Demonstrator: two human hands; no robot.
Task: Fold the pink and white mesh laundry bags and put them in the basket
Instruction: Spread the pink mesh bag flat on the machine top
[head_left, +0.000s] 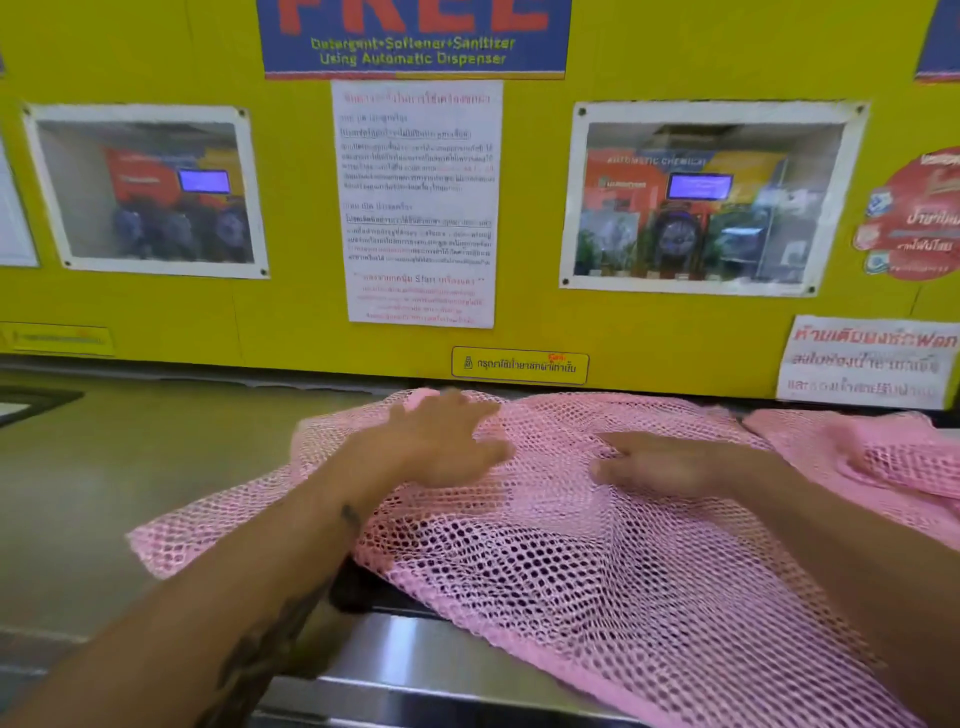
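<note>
A pink mesh laundry bag (571, 561) lies spread over the grey machine top (104, 467), its near part hanging over the front edge. My left hand (441, 441) rests flat on the bag's far left part, fingers spread, blurred. To its right, my right hand (660, 465) lies palm down on the mesh, fingers pointing left. Neither hand grips the fabric. A second pink mesh bag (883, 457) lies bunched at the far right. No white bag and no basket are in view.
A yellow wall (291, 208) with posters, a white notice sheet (418, 202) and two framed windows rises right behind the surface. A metal front edge (415, 670) shows below the bag. A dark opening (31, 402) sits at the far left.
</note>
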